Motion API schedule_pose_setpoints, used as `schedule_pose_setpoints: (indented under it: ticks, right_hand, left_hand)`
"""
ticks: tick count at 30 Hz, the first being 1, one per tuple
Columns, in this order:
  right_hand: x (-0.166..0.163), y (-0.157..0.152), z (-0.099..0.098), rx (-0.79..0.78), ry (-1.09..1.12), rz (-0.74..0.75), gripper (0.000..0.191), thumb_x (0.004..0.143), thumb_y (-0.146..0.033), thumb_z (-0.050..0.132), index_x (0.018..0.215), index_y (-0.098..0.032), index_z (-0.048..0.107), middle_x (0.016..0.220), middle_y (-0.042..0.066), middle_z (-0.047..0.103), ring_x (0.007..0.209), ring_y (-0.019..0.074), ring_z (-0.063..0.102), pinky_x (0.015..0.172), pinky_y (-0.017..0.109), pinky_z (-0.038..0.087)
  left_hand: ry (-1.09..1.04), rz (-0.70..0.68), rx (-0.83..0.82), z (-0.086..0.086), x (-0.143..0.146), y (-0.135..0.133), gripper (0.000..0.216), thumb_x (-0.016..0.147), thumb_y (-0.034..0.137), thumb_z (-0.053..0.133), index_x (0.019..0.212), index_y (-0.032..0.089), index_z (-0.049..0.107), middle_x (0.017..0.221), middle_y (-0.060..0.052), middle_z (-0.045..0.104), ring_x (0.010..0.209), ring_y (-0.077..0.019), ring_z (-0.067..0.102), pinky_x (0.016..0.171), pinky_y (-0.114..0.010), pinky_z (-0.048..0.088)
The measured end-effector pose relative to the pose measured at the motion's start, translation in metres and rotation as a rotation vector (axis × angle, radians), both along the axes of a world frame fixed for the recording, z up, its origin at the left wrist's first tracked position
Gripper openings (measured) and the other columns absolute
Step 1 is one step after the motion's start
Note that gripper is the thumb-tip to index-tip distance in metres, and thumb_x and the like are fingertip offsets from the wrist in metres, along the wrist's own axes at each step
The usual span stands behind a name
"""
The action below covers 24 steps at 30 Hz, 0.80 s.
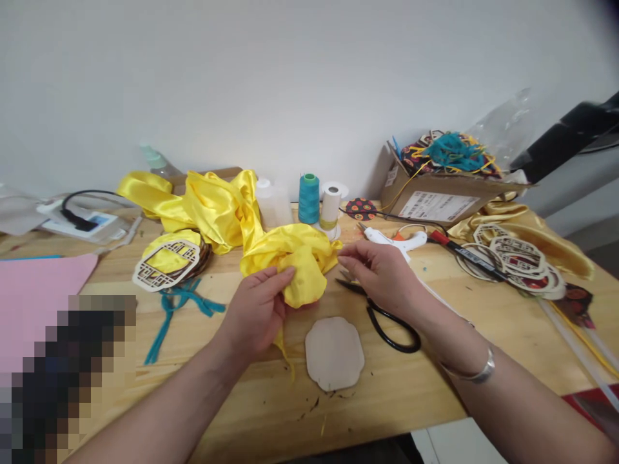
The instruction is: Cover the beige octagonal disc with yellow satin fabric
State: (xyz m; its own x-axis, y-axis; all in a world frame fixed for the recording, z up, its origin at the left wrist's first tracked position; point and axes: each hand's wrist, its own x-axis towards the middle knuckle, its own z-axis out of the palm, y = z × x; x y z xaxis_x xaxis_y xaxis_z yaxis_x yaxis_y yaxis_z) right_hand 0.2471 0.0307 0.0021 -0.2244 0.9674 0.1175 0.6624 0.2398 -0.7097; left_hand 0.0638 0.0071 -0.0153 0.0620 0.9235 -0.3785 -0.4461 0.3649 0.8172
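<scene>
A long strip of shiny yellow satin fabric [294, 254] lies bunched on the wooden table [435, 380]. My left hand [256, 309] grips a fold of it from below, fingers closed round the cloth. My right hand [382, 274] pinches the fabric's right edge with its fingertips. Just in front of the fabric lies a plain scalloped wooden cutout [333, 353]. Black-handled scissors [387, 319] lie under my right wrist, which wears a silver bangle.
A fretwork wooden piece on yellow cloth [167, 263] and a teal cord [181, 303] lie left. Teal [308, 198] and white [331, 205] thread spools, a glue gun [399, 240], a cardboard box [435, 196], stacked fretwork pieces [520, 261] and pink paper [39, 296] surround the work.
</scene>
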Motion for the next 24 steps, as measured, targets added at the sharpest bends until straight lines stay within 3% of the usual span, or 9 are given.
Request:
schedule_pose_setpoints:
  ticks: [4,8,13,19,24]
  right_hand:
    - [0.006,-0.021,0.02,-0.006,-0.401,0.13,0.021,0.086,-0.025,0.05,0.073,-0.019,0.066,0.072,0.004,0.066,0.067,0.0172,0.056,0.061,0.029,0.039]
    - [0.023,-0.047,0.015,0.023,-0.672,0.101,0.014,0.081,-0.016,0.052,0.084,-0.016,0.065,0.086,0.01,0.065,0.085,0.0252,0.058,0.073,0.036,0.046]
    - [0.048,-0.067,-0.009,0.053,-0.665,-0.027,0.037,0.077,-0.014,0.054,0.113,-0.009,0.059,0.116,0.018,0.06,0.109,0.0298,0.054,0.095,0.044,0.044]
    - [0.054,-0.072,-0.02,0.051,-0.623,-0.035,0.04,0.078,-0.011,0.048,0.118,-0.01,0.057,0.119,0.016,0.06,0.109,0.0274,0.056,0.095,0.043,0.046]
    - [0.047,-0.064,-0.01,0.063,-0.552,0.003,0.035,0.079,-0.014,0.05,0.112,-0.015,0.059,0.114,0.014,0.062,0.104,0.0279,0.058,0.092,0.045,0.048]
  left_hand:
    - [0.058,0.006,0.0,0.0,-0.002,0.002,0.012,0.073,0.02,0.064,0.079,0.013,0.07,0.074,-0.004,0.072,0.068,-0.0154,0.065,0.06,-0.025,0.053]
    - [0.157,-0.06,-0.027,-0.005,-0.006,0.001,0.013,0.07,0.024,0.068,0.075,0.012,0.071,0.065,-0.004,0.07,0.059,-0.0158,0.063,0.056,-0.025,0.049]
    - [0.318,-0.072,-0.006,-0.009,-0.014,0.007,0.014,0.066,0.027,0.072,0.072,0.015,0.072,0.06,-0.001,0.069,0.06,-0.0166,0.06,0.056,-0.024,0.043]
    - [0.514,0.102,0.152,-0.005,-0.023,0.018,0.022,0.065,0.027,0.072,0.086,0.023,0.074,0.098,-0.001,0.072,0.106,-0.0229,0.056,0.081,-0.023,0.041]
    - [0.485,0.156,0.205,-0.004,-0.024,0.013,0.02,0.069,0.034,0.069,0.081,0.019,0.071,0.077,-0.001,0.071,0.076,-0.0193,0.06,0.066,-0.024,0.044]
